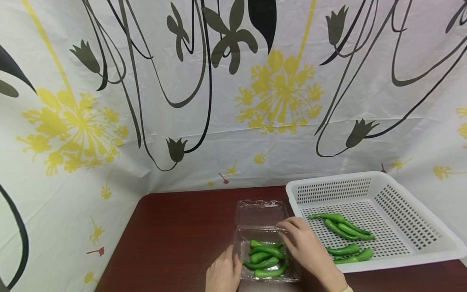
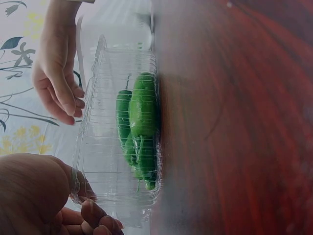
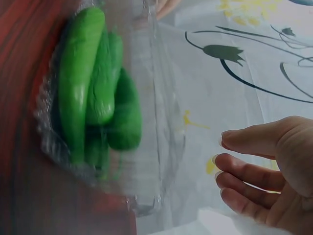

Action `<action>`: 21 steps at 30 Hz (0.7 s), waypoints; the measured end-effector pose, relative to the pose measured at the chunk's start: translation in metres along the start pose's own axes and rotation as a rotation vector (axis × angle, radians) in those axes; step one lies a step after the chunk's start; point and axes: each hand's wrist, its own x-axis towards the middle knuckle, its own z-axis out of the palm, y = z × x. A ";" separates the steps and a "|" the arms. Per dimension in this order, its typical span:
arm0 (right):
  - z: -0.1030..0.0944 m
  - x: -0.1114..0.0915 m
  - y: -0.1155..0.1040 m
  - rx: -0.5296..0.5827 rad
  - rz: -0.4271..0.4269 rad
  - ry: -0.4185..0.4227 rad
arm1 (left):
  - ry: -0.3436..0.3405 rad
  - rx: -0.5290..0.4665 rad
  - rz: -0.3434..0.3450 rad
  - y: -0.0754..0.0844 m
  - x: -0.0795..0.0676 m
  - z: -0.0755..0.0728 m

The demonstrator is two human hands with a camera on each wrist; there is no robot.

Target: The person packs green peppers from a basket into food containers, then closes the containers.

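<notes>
A clear plastic clamshell container stands on the table with its lid folded back behind it. Several green peppers lie inside, seen through the ribbed wall in the left wrist view. My left hand is at the container's left side; in the left wrist view its curled fingers and thumb hold the rim at a corner. Above the container's right back edge is my right hand. Its fingers are loosely bent and apart from the container in the right wrist view, with nothing between them.
A white perforated plastic basket stands at the right, close to the container. More green peppers lie in it, in two groups. The dark red table meets a hanging floral cloth at its back and sides.
</notes>
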 end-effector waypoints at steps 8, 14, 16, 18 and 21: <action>-0.005 0.000 0.008 -0.002 0.029 0.018 | -0.003 0.003 -0.003 -0.001 -0.001 0.000; -0.007 0.000 0.012 -0.014 0.033 0.029 | -0.002 0.002 -0.006 -0.001 -0.001 0.000; -0.007 0.000 0.014 -0.004 0.028 0.039 | -0.002 -0.001 -0.005 -0.001 -0.001 0.000; -0.007 0.000 0.017 -0.002 0.024 0.052 | -0.001 -0.005 -0.004 -0.001 -0.001 0.000; -0.008 0.000 0.021 0.002 0.019 0.072 | -0.002 -0.007 -0.004 -0.001 0.000 0.000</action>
